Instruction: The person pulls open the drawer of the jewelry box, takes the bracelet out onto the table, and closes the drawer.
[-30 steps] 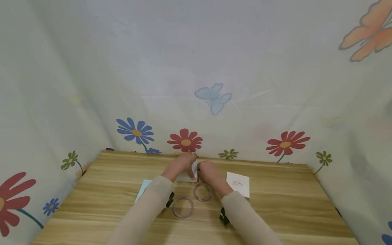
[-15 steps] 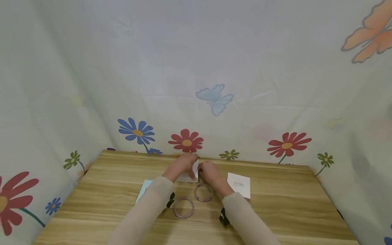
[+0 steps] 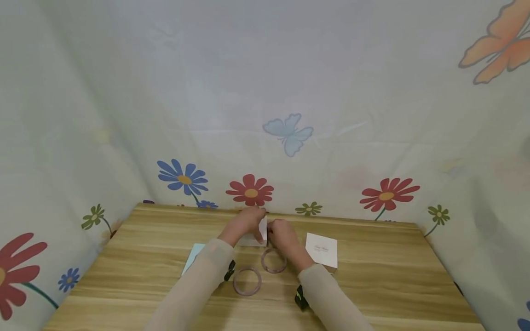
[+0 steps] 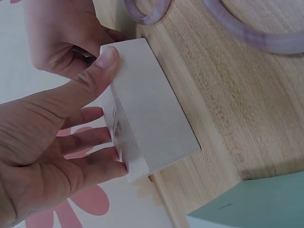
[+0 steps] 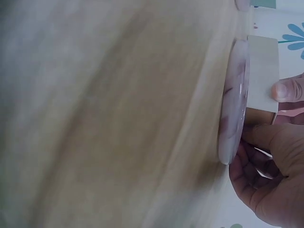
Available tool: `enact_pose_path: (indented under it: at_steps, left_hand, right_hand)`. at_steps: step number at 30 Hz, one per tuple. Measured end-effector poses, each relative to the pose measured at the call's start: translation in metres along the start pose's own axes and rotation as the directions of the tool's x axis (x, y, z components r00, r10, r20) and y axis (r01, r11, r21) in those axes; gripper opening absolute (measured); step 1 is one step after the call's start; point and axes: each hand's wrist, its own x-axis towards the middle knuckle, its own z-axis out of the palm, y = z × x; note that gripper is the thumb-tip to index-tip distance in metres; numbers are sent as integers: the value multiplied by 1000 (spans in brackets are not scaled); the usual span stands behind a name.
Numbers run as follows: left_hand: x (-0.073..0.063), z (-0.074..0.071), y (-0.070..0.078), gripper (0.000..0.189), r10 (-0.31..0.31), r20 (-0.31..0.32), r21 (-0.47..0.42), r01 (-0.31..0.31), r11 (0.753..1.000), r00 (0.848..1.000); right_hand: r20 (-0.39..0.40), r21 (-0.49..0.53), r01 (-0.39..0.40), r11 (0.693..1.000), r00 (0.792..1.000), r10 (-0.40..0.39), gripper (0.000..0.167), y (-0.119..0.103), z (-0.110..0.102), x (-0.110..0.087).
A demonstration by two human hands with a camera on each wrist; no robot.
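Note:
At the far edge of the wooden table, my left hand (image 3: 248,221) grips a small white box (image 4: 152,104). Its thumb lies on the box's plain face, and the fingers support the printed side in the left wrist view. My right hand (image 3: 285,234), fingers curled, pinches at the box's right end, where a brown part (image 5: 260,116) shows in the right wrist view. Exactly what those fingertips hold is hidden. Just in front of the box lies a pale purple bangle (image 3: 273,272), close to my right hand. A second bangle (image 3: 247,294) lies nearer to me, left of the first.
Right of my right hand sits another white box (image 3: 321,248) with small print on top. A light blue box (image 3: 191,259) is partly covered by my left sleeve (image 3: 198,280). Behind the table (image 3: 393,266) hangs a flower-print curtain (image 3: 331,161).

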Motion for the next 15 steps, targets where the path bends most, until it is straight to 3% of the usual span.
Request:
enact_pose_path:
  at_steps: [4, 8, 15]
  left_hand:
    - [0, -3, 1, 79, 3, -16, -19, -3, 1000, 1000]
    - [-1, -4, 3, 75, 1, -4, -17, -1, 1000, 1000]
    - [-2, -3, 2, 78, 1, -8, -6, -2, 1000, 1000]
  right_hand:
    - [-27, 47, 0, 999, 1000, 1, 34, -2, -6, -1]
    - [2, 89, -38, 995, 999, 38, 29, -5, -12, 0]
    - [30, 77, -52, 996, 998, 50, 24, -8, -11, 3]
